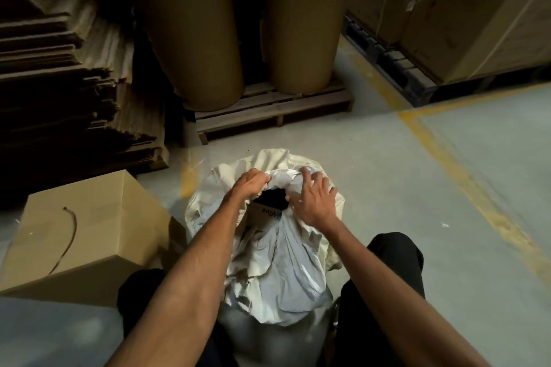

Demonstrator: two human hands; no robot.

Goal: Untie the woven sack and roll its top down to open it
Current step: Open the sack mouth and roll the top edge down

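A whitish woven sack [286, 265] stands upright on the floor between my knees. Its mouth is partly open, showing a dark gap and a box edge with blue lettering [268, 213] inside. My left hand [249, 183] grips the bunched rim on the left side of the mouth. My right hand [313, 198] lies on the right side of the rim with fingers spread and curled into the fabric at the far edge. A loose cord [70, 235] lies on the cardboard box to the left.
A brown cardboard box [98, 217] sits on the floor close to my left. Two large brown paper rolls [208, 39] stand on a wooden pallet [274, 110] ahead. Stacked flat cardboard [59, 83] fills the left. Palletised cartons [462, 24] stand far right. Yellow floor lines [477, 188] run rightwards.
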